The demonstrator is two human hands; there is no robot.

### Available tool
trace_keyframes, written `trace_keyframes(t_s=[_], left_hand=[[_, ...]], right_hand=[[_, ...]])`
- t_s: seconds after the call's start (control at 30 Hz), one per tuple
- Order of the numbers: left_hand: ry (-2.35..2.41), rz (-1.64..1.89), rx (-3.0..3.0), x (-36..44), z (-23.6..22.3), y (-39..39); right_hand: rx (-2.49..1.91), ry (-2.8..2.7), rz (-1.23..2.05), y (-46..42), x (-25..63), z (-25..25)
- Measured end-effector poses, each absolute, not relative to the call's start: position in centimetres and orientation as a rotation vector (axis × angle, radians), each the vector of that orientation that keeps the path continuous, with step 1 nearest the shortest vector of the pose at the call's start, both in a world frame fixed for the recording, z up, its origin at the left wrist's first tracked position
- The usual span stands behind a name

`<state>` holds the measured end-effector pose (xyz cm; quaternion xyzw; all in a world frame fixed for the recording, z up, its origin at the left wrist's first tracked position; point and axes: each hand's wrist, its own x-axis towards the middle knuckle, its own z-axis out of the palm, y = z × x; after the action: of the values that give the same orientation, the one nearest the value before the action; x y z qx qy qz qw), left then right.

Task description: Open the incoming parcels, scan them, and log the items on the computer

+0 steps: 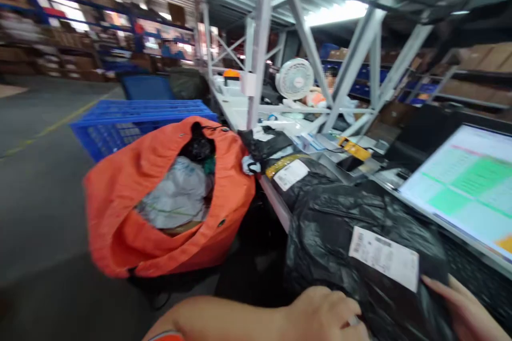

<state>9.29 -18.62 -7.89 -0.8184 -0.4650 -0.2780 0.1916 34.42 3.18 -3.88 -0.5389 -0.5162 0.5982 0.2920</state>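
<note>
A large black plastic parcel (352, 224) with a white shipping label (384, 257) lies on the table edge right in front of me. My left hand (324, 311) rests on its near lower side, fingers curled against the plastic. My right hand (464, 303) touches the parcel's right edge just below the label, fingers stretched along it. A second black parcel (304, 170) with its own label lies behind the first.
An open orange sack (120, 208) holding grey and black parcels stands on the floor to the left, a blue crate (120, 122) behind it. A lit monitor (464, 186) stands at right. A white fan (296, 79), metal frame posts and clutter fill the table behind.
</note>
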Motion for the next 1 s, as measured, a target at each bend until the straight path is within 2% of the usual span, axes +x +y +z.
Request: trace_keyframes(t_s=[0.1, 0.2, 0.33, 0.5, 0.7, 0.9, 1.0], left_hand=[[-1.668, -1.017, -2.168, 7.2, -7.2, -19.0], [-2.134, -1.186, -1.831, 4.9, -7.2, -17.8], [-2.415, -1.437, -1.590, 3.0, -9.3, -15.7], [-2.429, -1.746, -1.551, 2.7, -11.3, -14.5], [-2.496, -1.952, -1.501, 3.3, -10.6, -14.3], [-2.424, -1.915, -1.738, 3.4, -8.3, -12.2], [-2.343, -1.859, -1.921, 3.0, -7.2, -10.6]], right_hand=[[-1.381, -1.188, 1.731, 2.4, 34.5, -4.2], [-1.345, -1.256, 1.673, 2.0, 33.9, -4.4], [-1.241, -1.325, 1.618, 1.8, 33.9, -4.4], [-1.142, -1.341, 1.612, 1.7, 34.9, -3.3], [-1.114, -1.304, 1.607, -0.2, 38.3, -2.2], [-1.259, -1.361, 1.586, -4.4, 42.4, -2.5], [-1.536, -1.585, 1.307, -6.3, 45.4, -2.7]])
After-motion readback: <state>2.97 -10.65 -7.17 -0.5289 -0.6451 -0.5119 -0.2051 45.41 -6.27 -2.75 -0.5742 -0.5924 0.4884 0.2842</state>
